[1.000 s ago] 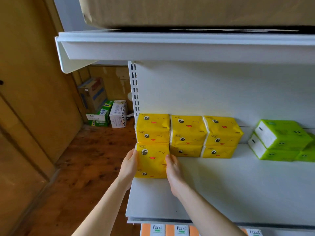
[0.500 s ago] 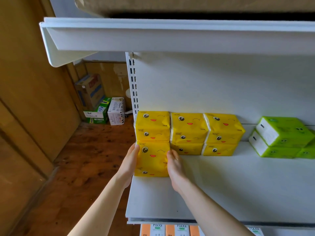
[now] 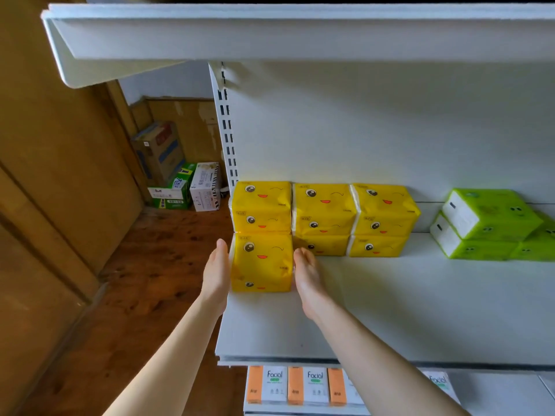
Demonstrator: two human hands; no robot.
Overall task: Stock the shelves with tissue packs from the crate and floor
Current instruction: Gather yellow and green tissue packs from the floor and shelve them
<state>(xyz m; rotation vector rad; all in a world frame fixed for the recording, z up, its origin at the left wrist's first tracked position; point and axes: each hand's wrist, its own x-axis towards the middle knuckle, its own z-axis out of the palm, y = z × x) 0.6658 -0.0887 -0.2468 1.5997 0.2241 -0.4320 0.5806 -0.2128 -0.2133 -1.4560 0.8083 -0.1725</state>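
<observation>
- Yellow plastic-wrapped tissue pack: left end of white metal shelf.
- Left hand, right hand: fingers straight, pressing its sides.
- Brown wooden floor left of shelf.

Bare shelf lying open on the right
A gap is running between the yellow packs and the green packs (the front strip too), while the upper shelf is capping headroom, the slotted upright is closing the left corner, and the front yellow pack is filling the left end.
</observation>
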